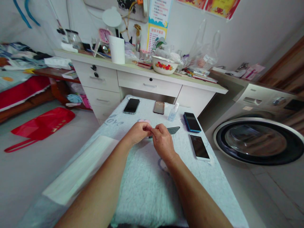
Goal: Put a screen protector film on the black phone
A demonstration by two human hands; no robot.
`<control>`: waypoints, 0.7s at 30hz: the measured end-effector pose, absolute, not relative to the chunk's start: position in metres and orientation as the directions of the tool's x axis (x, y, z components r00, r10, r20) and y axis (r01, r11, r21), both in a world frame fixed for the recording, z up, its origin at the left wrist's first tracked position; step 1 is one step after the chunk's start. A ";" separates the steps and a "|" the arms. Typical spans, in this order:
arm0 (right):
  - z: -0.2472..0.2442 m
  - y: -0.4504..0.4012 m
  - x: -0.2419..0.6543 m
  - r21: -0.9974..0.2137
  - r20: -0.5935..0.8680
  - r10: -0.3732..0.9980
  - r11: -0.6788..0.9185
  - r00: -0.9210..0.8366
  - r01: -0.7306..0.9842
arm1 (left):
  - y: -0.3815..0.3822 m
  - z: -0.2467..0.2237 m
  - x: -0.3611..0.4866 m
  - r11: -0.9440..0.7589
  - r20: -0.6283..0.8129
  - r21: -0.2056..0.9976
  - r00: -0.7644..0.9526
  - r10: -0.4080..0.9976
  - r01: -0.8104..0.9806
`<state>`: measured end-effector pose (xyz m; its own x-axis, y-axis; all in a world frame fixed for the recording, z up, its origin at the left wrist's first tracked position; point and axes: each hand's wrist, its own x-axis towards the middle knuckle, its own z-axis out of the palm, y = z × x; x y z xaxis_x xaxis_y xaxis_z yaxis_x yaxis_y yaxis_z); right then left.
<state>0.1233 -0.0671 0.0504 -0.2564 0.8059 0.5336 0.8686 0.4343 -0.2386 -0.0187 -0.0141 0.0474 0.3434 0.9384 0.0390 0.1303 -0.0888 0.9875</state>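
My left hand (139, 132) and my right hand (162, 139) meet over the middle of the cloth-covered table (142, 177), fingertips pinched together. What they pinch, if anything, is too small to make out. A dark phone (174, 129) shows just behind my right hand, partly hidden by it. Something pale pink (144, 121) lies behind my left hand. Farther back are a black phone (131, 106), a phone case (159, 107) and a clear spray bottle (173, 112). To the right lie a blue-edged phone (192, 122) and a white-edged phone (199, 147).
A white paper sheet (80, 169) lies along the table's left side. Behind stands a desk (149, 79) with a paper roll (116, 49) and a floral bowl (164, 65). A washing machine (258, 126) is at the right, a red bag (45, 123) on the left floor.
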 end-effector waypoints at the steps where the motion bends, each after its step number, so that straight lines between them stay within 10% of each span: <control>1: 0.051 -0.067 0.123 -0.243 0.534 0.806 0.436 -0.255 0.866 | -0.014 0.048 -0.019 -0.086 0.039 0.988 0.341 0.939 0.125; 21: 0.056 -0.061 0.143 -0.277 0.571 0.812 0.334 -0.125 0.901 | -0.013 0.045 -0.020 -0.107 0.049 0.981 0.325 0.944 0.162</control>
